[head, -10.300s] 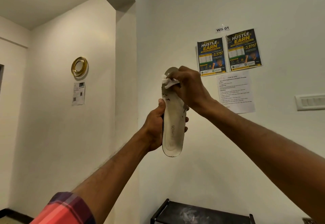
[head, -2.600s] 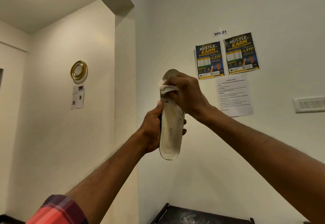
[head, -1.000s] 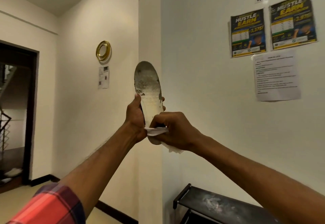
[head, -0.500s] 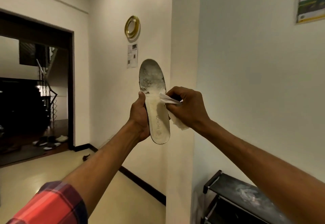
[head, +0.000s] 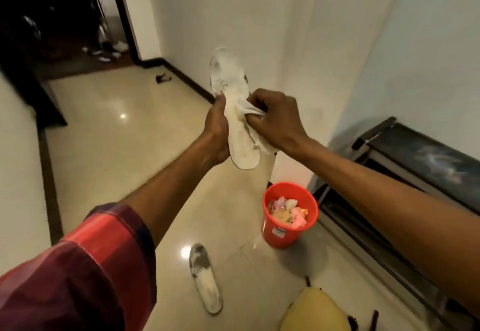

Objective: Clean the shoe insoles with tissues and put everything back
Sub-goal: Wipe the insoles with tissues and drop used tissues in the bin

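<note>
While the left hand (head: 217, 133) is gripping the insole (head: 230, 79) along its edge, thumb lying on the top face and fingers hidden behind it, the right hand (head: 276, 120) is pinching a white tissue (head: 246, 109) and pressing it against the middle of that face. The insole is standing nearly upright in the air, toe end up, heel end down, in front of the white wall (head: 259, 19). Its toe area is showing grey smudges. Part of the tissue is hanging below the right hand, beside the heel. A red plaid sleeve (head: 98, 265) is covering the left arm near the camera.

Down on the glossy floor (head: 117, 154), a second insole (head: 205, 278) is lying flat, face up, its toe end dark with dirt, well apart from both hands. Near it, to the right, a red bin (head: 279, 238) is standing upright at the wall corner, holding crumpled scraps in pink and white. A dark rack (head: 428, 159) is standing just beside the bin along the right wall. At the bottom edge, a yellow thing (head: 314, 312) is showing only in part; what it is cannot be told.
</note>
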Demonstrator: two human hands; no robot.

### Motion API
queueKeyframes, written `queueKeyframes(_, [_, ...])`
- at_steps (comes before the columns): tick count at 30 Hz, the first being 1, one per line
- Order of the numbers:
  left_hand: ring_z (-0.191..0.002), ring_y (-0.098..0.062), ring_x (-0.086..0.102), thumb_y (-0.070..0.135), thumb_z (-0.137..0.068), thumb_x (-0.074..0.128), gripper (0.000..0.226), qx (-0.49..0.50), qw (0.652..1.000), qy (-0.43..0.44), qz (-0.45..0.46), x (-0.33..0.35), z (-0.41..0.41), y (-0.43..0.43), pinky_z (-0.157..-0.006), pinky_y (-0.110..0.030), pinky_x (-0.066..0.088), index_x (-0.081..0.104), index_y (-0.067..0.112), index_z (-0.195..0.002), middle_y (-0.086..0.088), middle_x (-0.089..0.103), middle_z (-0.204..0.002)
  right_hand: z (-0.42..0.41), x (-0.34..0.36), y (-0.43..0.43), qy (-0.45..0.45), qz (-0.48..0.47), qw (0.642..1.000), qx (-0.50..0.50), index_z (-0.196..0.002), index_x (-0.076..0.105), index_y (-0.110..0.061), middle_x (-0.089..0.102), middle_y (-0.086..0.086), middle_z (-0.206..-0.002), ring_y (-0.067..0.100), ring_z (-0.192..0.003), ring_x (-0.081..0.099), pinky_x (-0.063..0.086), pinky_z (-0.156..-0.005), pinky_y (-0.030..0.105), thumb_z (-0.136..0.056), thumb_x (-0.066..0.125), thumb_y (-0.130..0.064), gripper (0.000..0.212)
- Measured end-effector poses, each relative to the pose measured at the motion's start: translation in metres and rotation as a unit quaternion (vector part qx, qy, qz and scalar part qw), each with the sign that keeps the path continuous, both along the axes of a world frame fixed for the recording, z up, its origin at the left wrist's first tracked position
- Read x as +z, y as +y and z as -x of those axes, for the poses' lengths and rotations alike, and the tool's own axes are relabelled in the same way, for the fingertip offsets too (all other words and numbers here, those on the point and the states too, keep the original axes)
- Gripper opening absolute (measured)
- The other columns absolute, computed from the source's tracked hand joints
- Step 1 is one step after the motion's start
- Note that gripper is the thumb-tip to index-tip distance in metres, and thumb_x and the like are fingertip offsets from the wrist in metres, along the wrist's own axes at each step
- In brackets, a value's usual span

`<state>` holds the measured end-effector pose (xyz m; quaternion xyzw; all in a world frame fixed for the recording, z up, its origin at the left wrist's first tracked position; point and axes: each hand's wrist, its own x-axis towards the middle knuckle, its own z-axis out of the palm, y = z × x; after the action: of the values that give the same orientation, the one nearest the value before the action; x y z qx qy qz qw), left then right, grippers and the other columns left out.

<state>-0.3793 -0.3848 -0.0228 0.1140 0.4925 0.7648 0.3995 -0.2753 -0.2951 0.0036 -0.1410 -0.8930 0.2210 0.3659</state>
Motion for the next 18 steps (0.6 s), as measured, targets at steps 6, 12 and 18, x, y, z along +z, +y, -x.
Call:
queueKeyframes(6, [-0.106,-0.034,0.069,0.037,-0.104,0.039,0.042,0.06,0.984,-0.037,0.166,-0.216,0.021,0.022,-0.091,-0.045,0.056,0.062,0.014,-0.13,-0.015,0.073,-0.114,0.03,-0.198,0.036,-0.102,0.112,0.988,0.01,-0.08,0.072,-0.013,0.071,-0.002,-0.074,0.012,-0.068,0.062,0.044,-0.063,0.023,-0.071,0.07,-0.009,0.01])
queueKeyframes(12, [-0.097,-0.029,0.071,0.026,-0.098,0.045,0.024,0.086,0.948,-0.071,0.299,-0.403,-0.019,0.023,-0.078,-0.039,0.058,0.067,0.028,-0.108,-0.007,0.075,-0.104,0.007,-0.386,0.038,-0.198,0.232,0.952,0.004,-0.076,0.067,-0.014,0.07,-0.001,-0.071,0.014,-0.066,0.063,0.043,-0.059,0.031,-0.074,0.064,-0.008,0.007])
queueKeyframes(18, [-0.099,-0.027,0.068,0.028,-0.103,0.05,0.024,0.087,0.902,-0.09,0.414,-0.534,-0.045,0.014,-0.084,-0.042,0.057,0.061,0.02,-0.123,-0.004,0.07,-0.111,-0.022,-0.536,0.026,-0.294,0.316,0.902,-0.025,-0.077,0.064,-0.014,0.067,-0.001,-0.072,0.018,-0.067,0.061,0.048,-0.059,0.034,-0.08,0.06,-0.008,0.008])
